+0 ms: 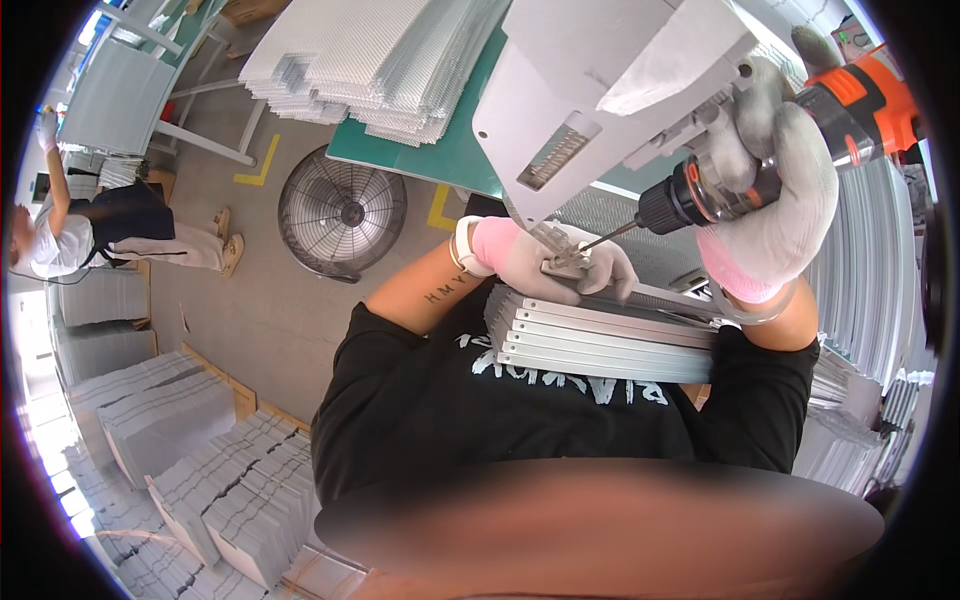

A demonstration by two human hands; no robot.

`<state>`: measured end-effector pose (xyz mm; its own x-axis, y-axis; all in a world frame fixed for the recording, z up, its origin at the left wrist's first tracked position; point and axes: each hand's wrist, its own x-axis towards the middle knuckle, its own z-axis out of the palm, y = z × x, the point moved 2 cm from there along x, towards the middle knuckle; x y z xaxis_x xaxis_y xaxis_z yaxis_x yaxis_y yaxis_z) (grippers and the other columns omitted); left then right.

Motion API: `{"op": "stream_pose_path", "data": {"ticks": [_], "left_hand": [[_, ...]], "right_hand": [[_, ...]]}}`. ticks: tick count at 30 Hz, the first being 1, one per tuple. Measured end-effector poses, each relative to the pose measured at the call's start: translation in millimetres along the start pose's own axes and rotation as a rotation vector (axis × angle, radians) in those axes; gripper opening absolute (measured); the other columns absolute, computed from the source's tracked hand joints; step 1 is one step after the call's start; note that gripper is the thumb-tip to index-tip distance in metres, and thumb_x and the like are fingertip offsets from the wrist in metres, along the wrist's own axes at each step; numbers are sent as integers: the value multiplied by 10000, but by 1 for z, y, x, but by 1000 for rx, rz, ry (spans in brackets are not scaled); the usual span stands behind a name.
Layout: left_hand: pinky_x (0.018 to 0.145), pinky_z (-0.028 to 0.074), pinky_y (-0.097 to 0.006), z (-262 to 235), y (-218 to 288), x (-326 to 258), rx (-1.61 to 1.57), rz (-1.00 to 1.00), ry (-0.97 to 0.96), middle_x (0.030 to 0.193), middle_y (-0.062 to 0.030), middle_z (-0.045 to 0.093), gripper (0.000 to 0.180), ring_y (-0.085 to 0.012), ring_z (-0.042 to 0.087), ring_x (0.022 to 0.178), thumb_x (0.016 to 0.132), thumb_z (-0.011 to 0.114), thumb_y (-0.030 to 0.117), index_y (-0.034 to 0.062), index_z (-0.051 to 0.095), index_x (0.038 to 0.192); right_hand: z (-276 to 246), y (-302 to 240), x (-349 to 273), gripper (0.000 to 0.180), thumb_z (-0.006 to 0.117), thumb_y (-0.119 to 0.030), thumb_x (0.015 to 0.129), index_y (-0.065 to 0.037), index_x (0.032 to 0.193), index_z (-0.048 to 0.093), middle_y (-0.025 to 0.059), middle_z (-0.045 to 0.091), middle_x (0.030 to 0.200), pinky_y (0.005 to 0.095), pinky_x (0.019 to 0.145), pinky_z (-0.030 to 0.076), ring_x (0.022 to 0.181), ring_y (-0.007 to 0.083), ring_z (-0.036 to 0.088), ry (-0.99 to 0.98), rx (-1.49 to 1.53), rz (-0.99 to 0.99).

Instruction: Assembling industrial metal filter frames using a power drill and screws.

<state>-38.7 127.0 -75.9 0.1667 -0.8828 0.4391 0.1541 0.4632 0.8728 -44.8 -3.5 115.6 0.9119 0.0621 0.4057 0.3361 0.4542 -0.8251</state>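
In white gloves with pink cuffs, both my hands work close in front of my chest. My right hand point(775, 190) is wrapped round an orange and black cordless drill point(850, 110). Its thin bit points left and down, with the tip at a small shiny metal bracket point(568, 262). My left hand point(540, 268) is closed on this bracket, its fingers curled about the piece. Just below the left hand lies a stack of silver metal frames point(600, 345) with small holes in their ends. Whether a screw sits under the bit is too small to tell.
A pale grey machine housing point(590, 90) with a slot stands just beyond my hands. Mesh sheets point(370, 60) are piled on a green table point(420, 155). A floor fan point(345, 210) stands left. Panel stacks point(240, 490) fill the lower left; another person point(120, 225) is far left.
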Motion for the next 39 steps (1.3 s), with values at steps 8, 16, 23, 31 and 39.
{"op": "stream_pose_path", "data": {"ticks": [8, 16, 23, 31, 39], "left_hand": [[1017, 457, -480, 6, -3, -5, 20, 48, 70, 1046, -122, 647, 247, -368, 572, 1212, 814, 710, -49, 64, 497, 761], [899, 485, -334, 8, -6, -9, 54, 19, 105, 1041, -83, 661, 134, -241, 603, 1066, 865, 668, -16, 57, 575, 802], [827, 447, -284, 10, -18, -17, -222, -76, 89, 1023, -74, 614, 68, -169, 562, 963, 907, 637, 64, 12, 595, 918], [1061, 396, -469, 11, -51, -27, -133, -345, 231, 949, -61, 644, 151, -255, 585, 1064, 928, 545, -86, 42, 623, 908], [1072, 402, -499, 12, -38, -22, -27, 60, 130, 896, -52, 640, 230, -288, 612, 1038, 890, 534, -149, 50, 640, 933]], "right_hand": [[-4, -1, -2, 229, 463, -68, 934, -44, 707, 451, 41, 417, 561, 256, 440, 313, 469, 122, 400, -75, -16, 22], [1, 9, -14, 77, 420, 24, 909, -3, 914, 492, 69, 472, 658, 279, 426, 365, 469, 142, 457, -95, -64, 44], [2, 12, -18, 104, 421, 41, 887, -20, 963, 457, 71, 487, 671, 280, 438, 386, 478, 144, 472, -127, -47, 79], [0, 17, -23, 187, 423, 60, 861, -40, 1019, 417, 74, 505, 686, 280, 451, 410, 488, 146, 489, -155, -31, 115], [-4, 22, -27, 280, 424, 79, 836, -59, 1076, 377, 77, 522, 700, 281, 465, 434, 498, 148, 505, -185, -23, 148]]}}
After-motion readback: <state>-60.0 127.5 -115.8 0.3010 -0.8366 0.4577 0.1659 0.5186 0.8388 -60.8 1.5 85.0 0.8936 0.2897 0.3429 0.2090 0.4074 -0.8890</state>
